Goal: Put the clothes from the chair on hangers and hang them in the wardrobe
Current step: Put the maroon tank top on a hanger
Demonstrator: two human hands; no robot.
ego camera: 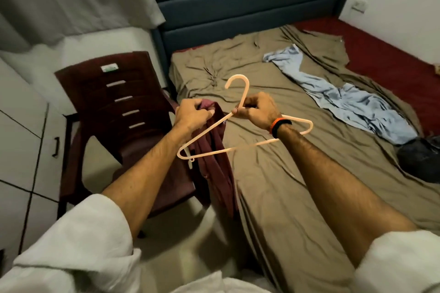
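I hold the maroon garment [215, 162] bunched at its top edge in my left hand [192, 114], fingers curled round the cloth, so it hangs down between the dark plastic chair [114, 102] and the edge of the bed [273, 173]. My right hand [258, 109] pinches the pale plastic hanger [238, 147] at the neck just below the hook, and the hanger's left arm lies across the front of the cloth.

The step in hand, as I judge it, is feeding the hanger into the garment. To do it well I should first find the neck opening or waistband, since the cloth is gathered and I cannot tell which part I am gripping. Then I would spread that opening with my left fingers and slide one hanger arm in at a tilt, keeping my grip near the hook for control. The small clip on the hanger's left corner could snag the fabric. A light blue garment [345, 100] lies on the bed, well apart.
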